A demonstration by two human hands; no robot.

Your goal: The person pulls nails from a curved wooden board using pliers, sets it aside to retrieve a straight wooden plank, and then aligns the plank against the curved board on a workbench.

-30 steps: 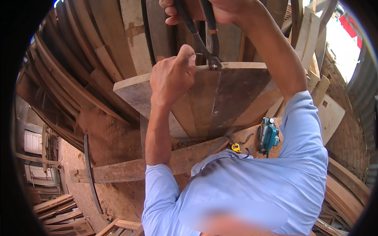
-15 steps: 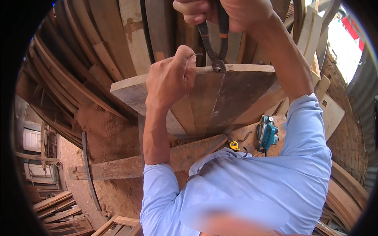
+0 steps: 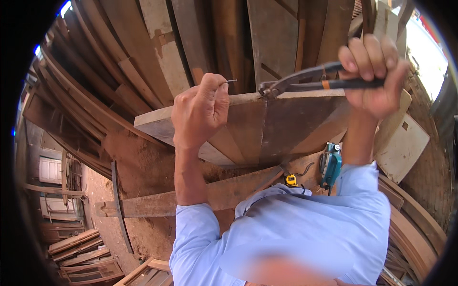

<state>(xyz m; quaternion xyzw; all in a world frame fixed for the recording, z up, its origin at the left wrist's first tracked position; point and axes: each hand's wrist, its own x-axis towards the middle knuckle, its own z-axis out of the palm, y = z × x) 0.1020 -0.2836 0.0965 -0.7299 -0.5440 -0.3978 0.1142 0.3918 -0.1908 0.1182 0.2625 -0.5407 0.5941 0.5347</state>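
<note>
Two hands | left hand (image 3: 199,112) pinches nail (image 3: 231,81) | pincers (image 3: 305,83) just right, in right hand (image 3: 372,76)

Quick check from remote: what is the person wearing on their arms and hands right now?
Both arms wear light blue shirt sleeves rolled or pushed up near the elbow, leaving the forearms bare. The left hand and right hand are bare: no gloves, and no watch or rings that I can make out.
</note>
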